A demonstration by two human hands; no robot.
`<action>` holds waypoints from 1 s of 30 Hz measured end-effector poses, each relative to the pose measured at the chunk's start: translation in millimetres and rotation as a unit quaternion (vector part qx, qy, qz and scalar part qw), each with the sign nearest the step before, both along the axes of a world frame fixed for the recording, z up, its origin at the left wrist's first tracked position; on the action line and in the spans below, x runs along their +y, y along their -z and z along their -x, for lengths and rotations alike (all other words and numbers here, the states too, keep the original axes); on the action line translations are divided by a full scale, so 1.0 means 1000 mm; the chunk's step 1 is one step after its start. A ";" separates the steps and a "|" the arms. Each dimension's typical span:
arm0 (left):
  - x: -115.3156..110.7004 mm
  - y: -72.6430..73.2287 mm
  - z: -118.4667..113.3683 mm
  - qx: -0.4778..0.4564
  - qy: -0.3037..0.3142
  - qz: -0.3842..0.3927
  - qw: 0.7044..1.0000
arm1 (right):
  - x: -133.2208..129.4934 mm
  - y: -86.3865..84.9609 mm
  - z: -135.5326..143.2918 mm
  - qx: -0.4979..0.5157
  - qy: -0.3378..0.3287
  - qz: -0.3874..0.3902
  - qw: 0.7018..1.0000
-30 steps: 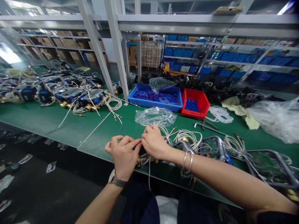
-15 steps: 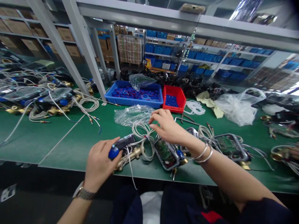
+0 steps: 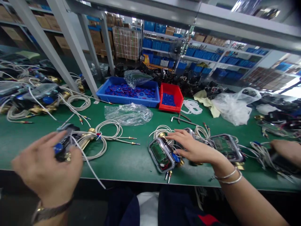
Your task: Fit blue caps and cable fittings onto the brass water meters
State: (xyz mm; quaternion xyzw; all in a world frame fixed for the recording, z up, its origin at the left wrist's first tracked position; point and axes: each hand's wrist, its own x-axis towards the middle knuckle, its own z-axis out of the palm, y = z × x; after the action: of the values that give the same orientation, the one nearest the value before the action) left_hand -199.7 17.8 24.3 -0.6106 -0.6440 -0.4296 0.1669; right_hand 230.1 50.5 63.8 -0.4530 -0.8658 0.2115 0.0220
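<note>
Wired meter (image 3: 66, 145) moved left, gripped in my left hand (image 3: 48, 171), presumably for control; my right hand (image 3: 194, 148), fingers loosely spread, adjoins framed meter (image 3: 161, 155).

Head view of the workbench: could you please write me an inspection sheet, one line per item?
Surface: green tabletop, bearing many parts.
Job's things: dark device at left; grey-framed device near centre.
Clutter: clear plastic bag before blue tray; bent rod and white plastic bag farther right.
Hands: left hand, blurred, at the dark device, grip unclear; right hand at the grey-framed device, contact unclear.
Cables: pale cables looped beside the dark device; white lead appears to overhang the front edge.
Surroundings: grey posts, shelved blue boxes, another person's hand at right edge.
</note>
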 end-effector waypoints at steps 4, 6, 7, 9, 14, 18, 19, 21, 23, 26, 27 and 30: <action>-0.021 0.001 -0.093 0.005 0.270 0.108 0.957 | -0.016 0.024 0.040 0.026 0.050 -0.072 0.996; -0.028 0.011 -0.132 -0.013 0.385 0.180 0.905 | -0.027 0.034 0.064 0.016 0.114 -0.115 0.987; -0.030 0.017 -0.146 -0.018 0.402 0.207 0.892 | -0.032 0.036 0.074 0.010 0.140 -0.129 0.982; -0.029 0.027 -0.161 -0.033 0.380 0.232 0.895 | -0.036 0.034 0.087 0.013 0.149 -0.120 0.981; -0.014 0.035 -0.145 -0.058 0.343 0.240 0.906 | -0.006 -0.011 0.078 0.069 0.008 0.023 0.997; 0.002 0.026 -0.117 -0.079 0.404 0.255 0.875 | 0.057 -0.037 0.080 0.063 -0.012 -0.005 0.998; 0.007 0.023 -0.111 -0.082 0.419 0.260 0.866 | 0.076 -0.036 0.086 0.068 -0.014 -0.034 0.997; 0.015 0.019 -0.103 -0.095 0.445 0.268 0.849 | 0.114 -0.029 0.104 0.077 -0.027 -0.088 0.993; 0.022 0.018 -0.099 -0.124 0.459 0.269 0.838 | 0.150 -0.016 0.127 0.077 -0.034 -0.130 0.988; 0.028 0.022 -0.099 -0.169 0.462 0.270 0.828 | 0.193 0.007 0.163 0.073 -0.040 -0.153 0.985; 0.029 0.024 -0.099 -0.181 0.462 0.268 0.826 | 0.204 0.014 0.174 0.073 -0.047 -0.155 0.984; 0.030 0.031 -0.101 -0.199 0.463 0.263 0.823 | 0.227 0.033 0.201 0.072 -0.073 -0.152 0.983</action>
State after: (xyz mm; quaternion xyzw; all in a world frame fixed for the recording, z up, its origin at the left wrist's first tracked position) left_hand -99.1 47.5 -7.1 -0.7593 -0.3931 -0.3824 -0.3504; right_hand 29.5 278.0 30.4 -0.3638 -0.9147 0.1104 0.1374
